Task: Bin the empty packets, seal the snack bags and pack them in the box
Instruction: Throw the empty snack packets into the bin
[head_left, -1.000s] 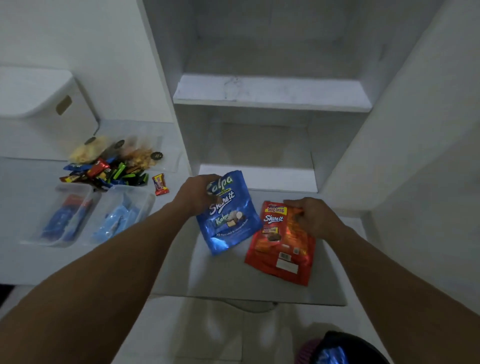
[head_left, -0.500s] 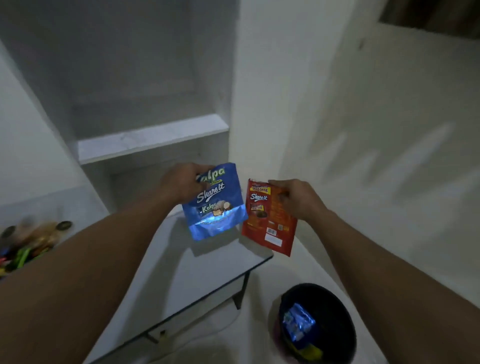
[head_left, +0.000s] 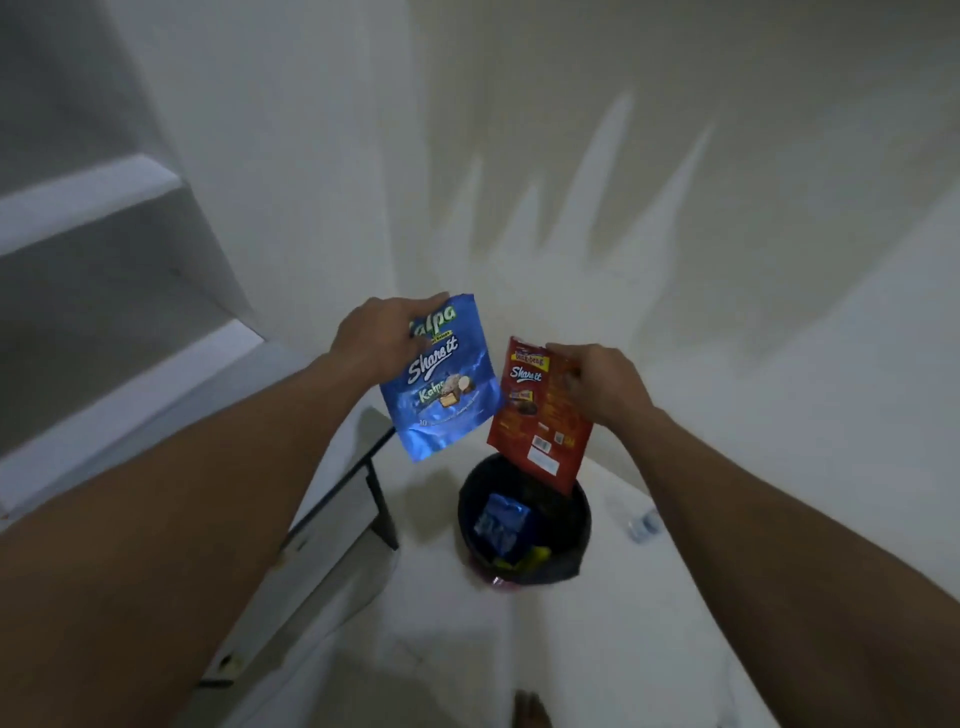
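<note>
My left hand (head_left: 382, 332) grips the top left corner of a blue snack packet (head_left: 441, 384), which hangs in the air above the floor. My right hand (head_left: 597, 384) pinches the top of a red snack packet (head_left: 537, 415) that dangles just over the far rim of a black bin (head_left: 576, 525). The bin stands on the white floor and holds a crumpled blue packet (head_left: 501, 527) and some yellow-green wrappers.
A small table (head_left: 337, 499) with a dark edge and leg stands left of the bin. White shelves (head_left: 93, 192) fill the upper left. White walls close in behind and to the right. A small clear object (head_left: 641, 525) lies on the floor right of the bin.
Both hands lifted the packets off the table and carried them rightward to above the bin. My view swung right and down, so the snack pile and containers left the frame.
</note>
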